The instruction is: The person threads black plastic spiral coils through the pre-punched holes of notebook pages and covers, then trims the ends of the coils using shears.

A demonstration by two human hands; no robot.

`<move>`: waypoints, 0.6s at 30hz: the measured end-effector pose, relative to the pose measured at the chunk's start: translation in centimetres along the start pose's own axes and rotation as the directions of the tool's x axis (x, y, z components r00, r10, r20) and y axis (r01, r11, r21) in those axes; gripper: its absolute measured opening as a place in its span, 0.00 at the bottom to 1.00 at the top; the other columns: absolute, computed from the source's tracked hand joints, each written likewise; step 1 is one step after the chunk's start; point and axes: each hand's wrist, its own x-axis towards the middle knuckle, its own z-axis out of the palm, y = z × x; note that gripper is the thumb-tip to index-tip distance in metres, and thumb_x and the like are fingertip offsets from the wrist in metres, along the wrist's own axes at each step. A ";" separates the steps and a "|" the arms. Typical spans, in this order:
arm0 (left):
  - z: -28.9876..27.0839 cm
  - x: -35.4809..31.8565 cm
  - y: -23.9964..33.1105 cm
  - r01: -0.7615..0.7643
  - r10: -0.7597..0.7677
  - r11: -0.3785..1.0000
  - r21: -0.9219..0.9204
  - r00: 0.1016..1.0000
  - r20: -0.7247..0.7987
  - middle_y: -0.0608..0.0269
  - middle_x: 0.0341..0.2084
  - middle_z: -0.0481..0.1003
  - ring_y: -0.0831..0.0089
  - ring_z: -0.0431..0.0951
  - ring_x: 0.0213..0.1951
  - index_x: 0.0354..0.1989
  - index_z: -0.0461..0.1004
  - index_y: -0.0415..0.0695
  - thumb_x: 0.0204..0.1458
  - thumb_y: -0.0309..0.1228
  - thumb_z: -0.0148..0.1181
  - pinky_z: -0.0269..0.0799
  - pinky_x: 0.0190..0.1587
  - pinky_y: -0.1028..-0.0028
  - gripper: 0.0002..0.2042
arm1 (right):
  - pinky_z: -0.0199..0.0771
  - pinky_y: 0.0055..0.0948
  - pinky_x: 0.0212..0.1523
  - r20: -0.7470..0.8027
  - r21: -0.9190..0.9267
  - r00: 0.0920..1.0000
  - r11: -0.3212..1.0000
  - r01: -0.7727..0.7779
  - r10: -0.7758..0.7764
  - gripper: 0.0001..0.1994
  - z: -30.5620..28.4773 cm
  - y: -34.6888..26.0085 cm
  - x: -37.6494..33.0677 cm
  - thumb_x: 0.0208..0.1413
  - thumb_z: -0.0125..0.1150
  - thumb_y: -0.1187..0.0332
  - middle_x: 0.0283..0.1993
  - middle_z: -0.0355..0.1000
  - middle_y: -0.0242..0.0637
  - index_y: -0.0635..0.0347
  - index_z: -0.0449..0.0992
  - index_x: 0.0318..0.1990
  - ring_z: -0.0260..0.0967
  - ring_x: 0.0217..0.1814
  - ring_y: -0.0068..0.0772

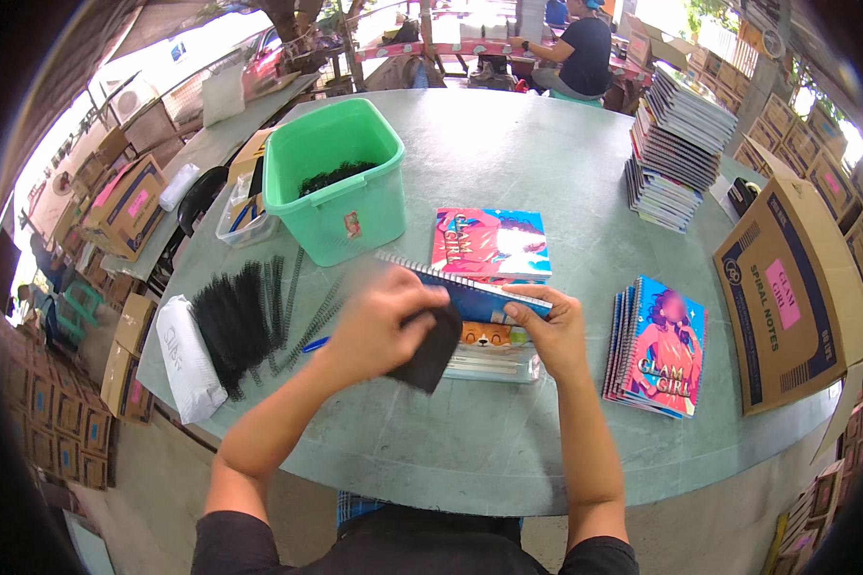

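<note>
My right hand grips one end of a spiral notebook with a blue cover, tilted so that its coil runs along the top edge. At the other end of the coil is my left hand, partly blurred, its fingers curled on a black flat piece that hangs beside the notebook. Under the notebook sits a clear plastic case with an orange animal face printed on it. Just beyond lies a pink-and-blue notebook.
A green bucket holds black coils. Left of my hands lie loose black coils, a white package and a blue pen. At right are stacked notebooks, a taller stack and a cardboard box. A person sits beyond.
</note>
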 end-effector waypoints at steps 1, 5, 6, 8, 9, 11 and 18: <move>-0.6 0.9 0.0 0.034 -0.053 0.996 -0.087 0.974 -0.221 0.58 0.35 0.72 0.68 0.75 0.37 0.38 0.75 0.41 0.43 0.21 0.62 0.72 0.41 0.72 0.11 | 0.73 0.20 0.37 0.001 -0.041 1.000 0.999 0.023 -0.023 0.08 -0.2 0.0 0.2 0.50 0.63 0.77 0.34 0.75 0.32 0.64 0.79 0.39 0.70 0.36 0.17; 0.2 1.3 0.3 -0.058 0.036 0.990 -0.127 0.985 -0.170 0.60 0.35 0.72 0.70 0.74 0.36 0.37 0.75 0.41 0.45 0.20 0.60 0.70 0.39 0.71 0.10 | 0.73 0.20 0.37 0.011 -0.043 0.999 0.998 0.044 -0.044 0.09 0.2 -0.1 -0.1 0.50 0.63 0.76 0.34 0.75 0.32 0.63 0.79 0.40 0.69 0.36 0.17; 0.6 0.9 0.0 -0.166 0.159 0.982 0.094 0.984 0.076 0.62 0.35 0.73 0.72 0.74 0.37 0.38 0.74 0.41 0.45 0.19 0.59 0.70 0.38 0.71 0.10 | 0.73 0.20 0.37 0.022 -0.018 0.999 0.999 0.029 -0.028 0.09 0.3 -0.1 -0.1 0.50 0.63 0.76 0.34 0.75 0.32 0.63 0.79 0.40 0.70 0.36 0.17; 0.7 0.5 0.7 -0.014 0.014 0.999 0.030 1.000 -0.001 0.62 0.34 0.72 0.71 0.73 0.36 0.37 0.75 0.41 0.45 0.20 0.60 0.70 0.38 0.71 0.10 | 0.73 0.20 0.37 0.027 0.032 1.000 0.999 -0.006 0.005 0.09 0.2 -0.1 -0.4 0.50 0.63 0.76 0.34 0.75 0.31 0.63 0.78 0.40 0.70 0.35 0.17; 0.3 1.2 1.0 0.033 -0.026 0.999 0.025 0.975 -0.220 0.61 0.33 0.71 0.70 0.74 0.36 0.37 0.76 0.42 0.43 0.21 0.62 0.70 0.38 0.71 0.10 | 0.73 0.21 0.37 0.030 -0.002 1.000 1.000 -0.010 0.010 0.09 0.2 -0.1 -0.4 0.50 0.63 0.76 0.35 0.75 0.32 0.64 0.78 0.40 0.70 0.36 0.18; 0.1 2.0 2.4 0.100 -0.217 0.949 -0.299 0.895 -0.390 0.61 0.33 0.71 0.69 0.74 0.36 0.37 0.76 0.42 0.42 0.21 0.64 0.70 0.38 0.71 0.11 | 0.72 0.21 0.38 0.050 -0.073 0.999 0.997 -0.017 0.021 0.09 0.3 -0.5 -0.1 0.51 0.63 0.75 0.36 0.76 0.33 0.66 0.78 0.40 0.70 0.38 0.19; 2.2 1.8 0.2 0.010 -0.105 0.981 -0.196 0.869 -0.483 0.61 0.34 0.72 0.68 0.74 0.37 0.39 0.76 0.43 0.42 0.21 0.64 0.70 0.39 0.71 0.13 | 0.66 0.25 0.48 0.041 0.153 0.998 0.988 0.037 -0.043 0.23 0.3 0.5 -0.2 0.64 0.42 0.54 0.41 0.75 0.39 0.67 0.76 0.44 0.68 0.44 0.24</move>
